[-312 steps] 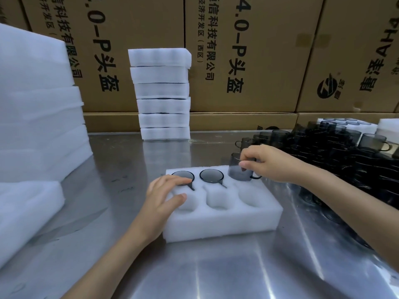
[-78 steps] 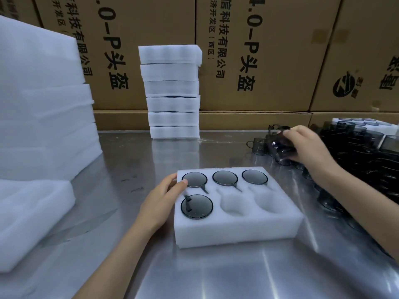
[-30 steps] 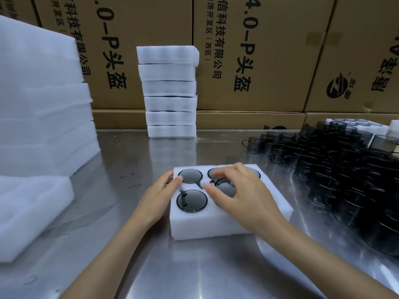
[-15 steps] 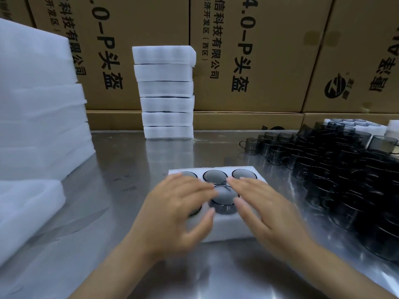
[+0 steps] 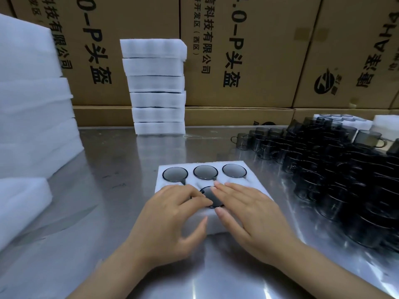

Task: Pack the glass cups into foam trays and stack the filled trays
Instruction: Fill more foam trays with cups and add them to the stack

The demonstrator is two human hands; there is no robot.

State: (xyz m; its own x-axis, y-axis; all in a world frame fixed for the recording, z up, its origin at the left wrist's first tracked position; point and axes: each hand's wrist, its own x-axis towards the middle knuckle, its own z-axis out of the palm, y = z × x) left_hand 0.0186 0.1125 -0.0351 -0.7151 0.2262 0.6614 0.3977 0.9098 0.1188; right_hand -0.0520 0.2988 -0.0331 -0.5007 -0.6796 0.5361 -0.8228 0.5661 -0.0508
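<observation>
Presently | both my hands flat, fingers (image 5: 224, 190) straight, holding nothing | left hand (image 5: 170, 216), right hand (image 5: 248, 214) press foam tray (image 5: 254, 182) | front-middle cup (image 5: 210, 197) lies between fingertips.

Tray (image 5: 254, 169): on the table (image 5: 121, 169), centre, near the front.
Back row of tray: three cups (image 5: 205, 172) side by side, each in its own pocket.
Front row of tray: one cup (image 5: 210, 196) in the middle pocket; the side pockets are hidden by the hands.
Left hand (image 5: 170, 221): over the tray's front left part.
Right hand (image 5: 246, 214): over the tray's front right part.
Tray stack (image 5: 154, 87): behind the tray, at the table's back edge, before the boxes (image 5: 244, 50).
Foam pile (image 5: 32, 104): left of the tray, well apart.
Loose cups (image 5: 336, 175): right of the tray, crowded on the table.
</observation>
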